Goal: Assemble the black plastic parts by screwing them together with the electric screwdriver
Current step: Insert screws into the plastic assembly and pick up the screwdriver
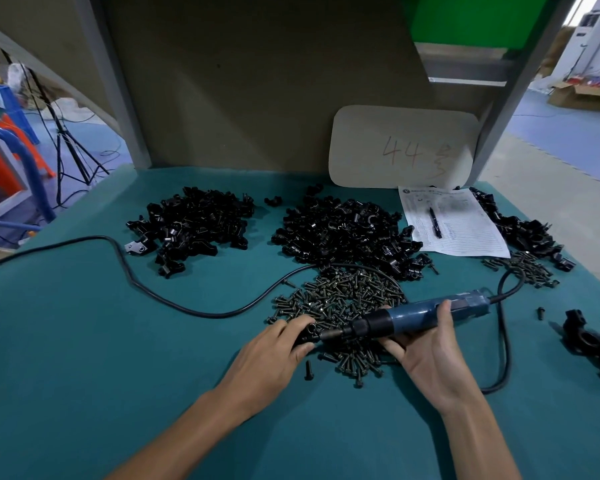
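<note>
While the left hand [278,346] pinches 1 black plastic part [308,336] at the bit of the electric screwdriver [426,313] gripped by the right hand [426,353], 2 heaps of loose parts [343,230] beyond the fingers [300,323] suggest most assembly remains.

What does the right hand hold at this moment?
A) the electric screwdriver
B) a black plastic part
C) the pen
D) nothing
A: the right hand grips the blue screwdriver by its body, while the left hand holds a black part at the bit.
</note>
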